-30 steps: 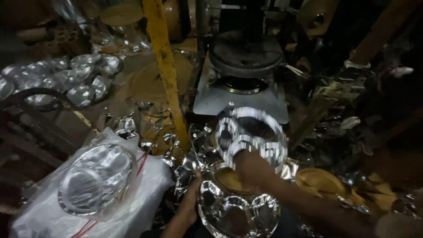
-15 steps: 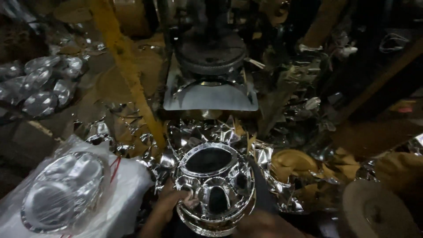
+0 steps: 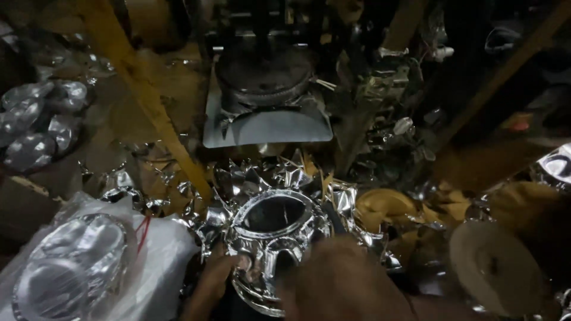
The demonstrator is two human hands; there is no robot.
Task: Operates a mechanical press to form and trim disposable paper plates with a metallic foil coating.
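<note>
A shiny silver compartment plate [image 3: 270, 229] lies on top of a stack at the bottom centre, ringed by jagged foil scraps [image 3: 262, 175]. My left hand [image 3: 214, 285] touches its lower left rim with the fingertips. My right hand [image 3: 342, 279] rests over its lower right part and hides that side; whether the fingers grip the plate is not visible. Behind the stack stands a dark round press die [image 3: 264, 74] on a grey metal base plate [image 3: 267, 125].
A clear plastic bag of silver plates [image 3: 71, 267] lies at the lower left. More silver plates [image 3: 35, 128] are piled at the far left. A yellow beam [image 3: 143, 101] runs diagonally. A pale round disc [image 3: 493, 267] sits at the lower right amid brown scraps.
A second ago my right hand held a silver plate up near the press; it has come down onto the stack. The view has tilted and moved closer.
</note>
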